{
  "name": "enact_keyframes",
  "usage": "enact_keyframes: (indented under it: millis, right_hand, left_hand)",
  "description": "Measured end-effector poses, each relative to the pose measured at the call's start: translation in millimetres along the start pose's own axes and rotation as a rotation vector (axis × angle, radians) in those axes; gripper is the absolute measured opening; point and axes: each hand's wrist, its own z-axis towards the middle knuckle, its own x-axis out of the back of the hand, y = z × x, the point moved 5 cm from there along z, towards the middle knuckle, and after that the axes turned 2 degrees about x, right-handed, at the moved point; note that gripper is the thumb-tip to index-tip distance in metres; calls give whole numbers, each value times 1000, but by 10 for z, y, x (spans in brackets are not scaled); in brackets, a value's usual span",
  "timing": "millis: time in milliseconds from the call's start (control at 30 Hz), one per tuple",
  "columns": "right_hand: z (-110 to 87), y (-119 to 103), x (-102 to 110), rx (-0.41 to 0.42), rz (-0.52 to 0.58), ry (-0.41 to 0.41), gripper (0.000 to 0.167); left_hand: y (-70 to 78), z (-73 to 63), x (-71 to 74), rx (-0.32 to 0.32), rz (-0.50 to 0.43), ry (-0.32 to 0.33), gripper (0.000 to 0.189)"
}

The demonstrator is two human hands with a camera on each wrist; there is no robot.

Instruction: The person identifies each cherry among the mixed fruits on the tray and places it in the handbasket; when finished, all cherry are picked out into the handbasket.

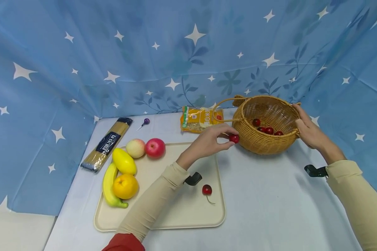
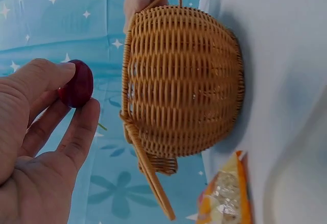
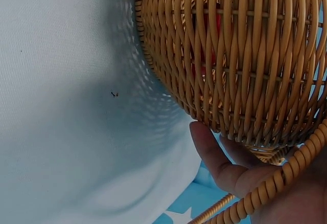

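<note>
A dark red cherry (image 1: 234,138) is pinched between the thumb and fingertips of my left hand (image 1: 208,141), just left of the wicker basket (image 1: 260,144). The left wrist view shows this cherry (image 2: 77,84) apart from the basket wall (image 2: 184,81). At the basket's right side, my right hand (image 1: 311,130) grips it by the rim near a handle. In the right wrist view that hand (image 3: 255,178) reaches past the handle (image 3: 276,188), its fingers against the weave. Several cherries (image 1: 269,130) lie inside the basket. One more cherry (image 1: 207,190) with a stem lies on the cream tray (image 1: 191,216).
On the tray's left are a banana (image 1: 108,184), an orange (image 1: 125,186), a yellow mango-like fruit (image 1: 124,161), a peach (image 1: 135,148) and a red apple (image 1: 155,148). A spaghetti pack (image 1: 106,144), a purple lollipop (image 1: 146,121) and an orange food bag (image 1: 194,119) lie behind.
</note>
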Motion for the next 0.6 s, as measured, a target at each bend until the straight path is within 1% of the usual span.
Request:
enact_keyframes:
  millis: [233,400,500,600]
  right_hand:
    - [6,-16,-7,3,-4,-1,67]
    - [10,-20,-6,16,12,3,67]
    - [9,-8,-1,16,16,2,67]
    - [-3,1,13,15,7,3,67]
  left_hand:
    - [133,265,-18,-23,5,-17,31]
    - [156,451,-78,6,50,-33,35]
    - [138,583,-107,30,69,-18,35]
    - [137,710,-132,58,56,3,35]
